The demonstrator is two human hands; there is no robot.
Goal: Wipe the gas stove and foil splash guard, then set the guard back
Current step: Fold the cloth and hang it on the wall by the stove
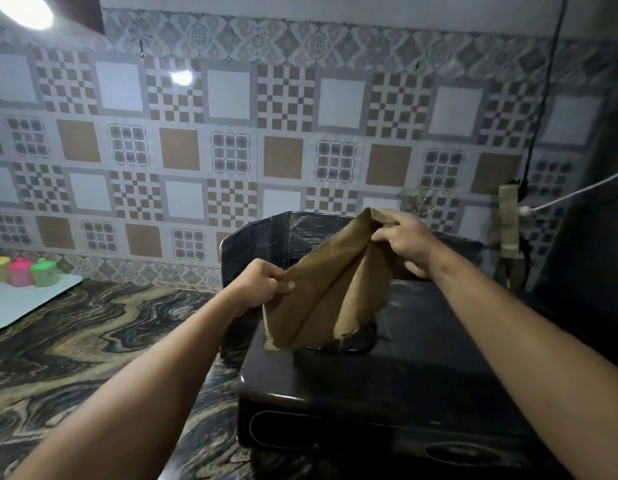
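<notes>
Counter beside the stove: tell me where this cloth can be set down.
Bare marble counter lies between the white tray with its three coloured jars and the stove. The stove's near top also looks bare. It is crowded behind, where the splash guard stands, and under the cloth held by left hand and right hand.

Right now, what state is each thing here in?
cloth: held up above the stove, stretched between both hands.
left hand: grips the cloth's lower corner.
right hand: pinches its upper edge.
stove: dark top, no flame seen.
splash guard: standing upright behind the stove.
three containers: lids on.
</notes>
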